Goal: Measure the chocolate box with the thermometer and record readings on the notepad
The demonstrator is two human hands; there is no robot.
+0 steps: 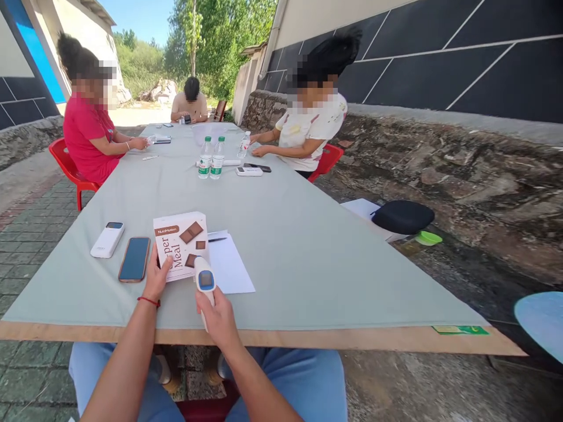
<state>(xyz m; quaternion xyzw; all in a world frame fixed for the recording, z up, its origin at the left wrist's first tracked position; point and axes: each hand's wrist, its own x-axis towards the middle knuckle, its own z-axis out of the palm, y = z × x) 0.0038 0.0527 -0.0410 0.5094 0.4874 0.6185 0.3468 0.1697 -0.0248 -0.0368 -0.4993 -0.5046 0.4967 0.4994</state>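
Observation:
My left hand (157,274) grips the lower left of a white and brown box (176,249) printed "Meal" with chocolate squares, tilted up above the table. In my right hand (219,313) is a white infrared thermometer (205,276) with a small grey screen in a blue frame. Its head is close in front of the box's lower right corner; whether they touch I cannot tell. Behind the box lie sheets of white paper (233,269) with a dark pen (217,239). Left of my left hand are a smartphone (134,259) and a white power bank (108,239).
The long table (308,264) has a grey-green cover. Farther along stand two water bottles (211,158) near another white power bank (248,171) and a dark phone (259,167). Three other people sit around the table. A black cap-like item (402,217) lies beyond the right edge.

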